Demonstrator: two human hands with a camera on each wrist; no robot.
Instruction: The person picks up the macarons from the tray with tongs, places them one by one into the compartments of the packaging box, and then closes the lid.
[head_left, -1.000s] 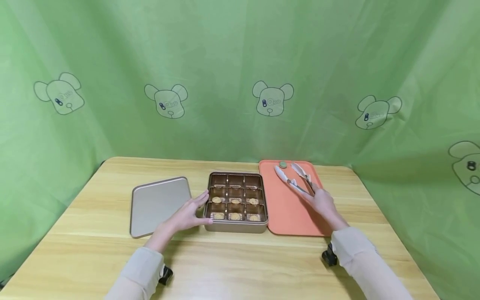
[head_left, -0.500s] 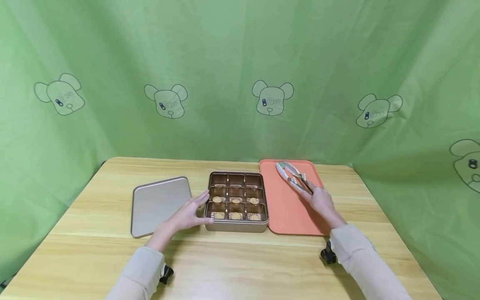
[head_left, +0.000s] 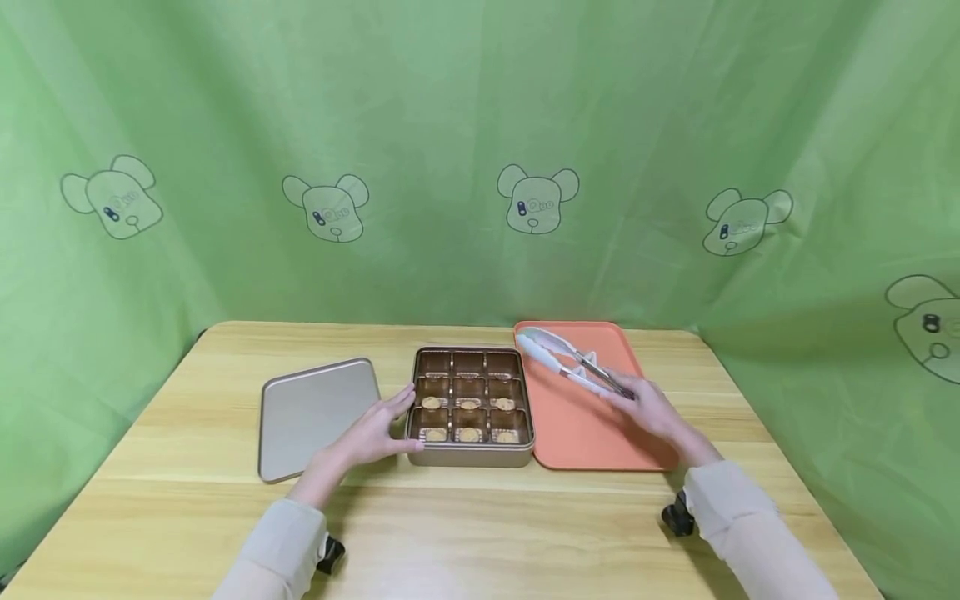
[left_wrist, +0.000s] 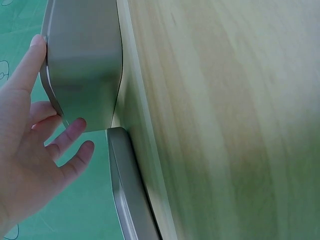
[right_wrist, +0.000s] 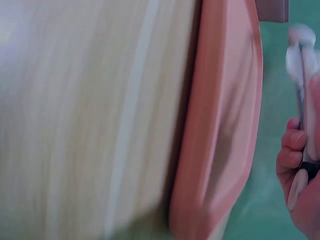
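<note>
My right hand (head_left: pixel 651 407) grips metal tongs with white scalloped tips (head_left: pixel 542 357), raised over the coral tray (head_left: pixel 577 437). A small green round piece (head_left: pixel 531 332) shows at the tips, partly hidden by them. In the right wrist view, fingers (right_wrist: pixel 294 140) wrap the tongs' handle. Left of the tray stands a square metal tin (head_left: pixel 472 456) with a brown divided insert. Pale golden round cookies (head_left: pixel 470 435) sit in its front and middle rows; liners show in the back row. My left hand (head_left: pixel 372 435) rests at the tin's front left corner, thumb and fingers spread along the rim.
The tin's flat lid (head_left: pixel 318 417) lies on the wooden table (head_left: pixel 450 533) to the left, partly behind my left hand. A green curtain (head_left: pixel 420 267) hangs close behind the table's back edge and along its right side.
The tongs have closed around the green piece at the back of the tray, then swung left toward the tin with it. The left hand has stayed at the tin.
</note>
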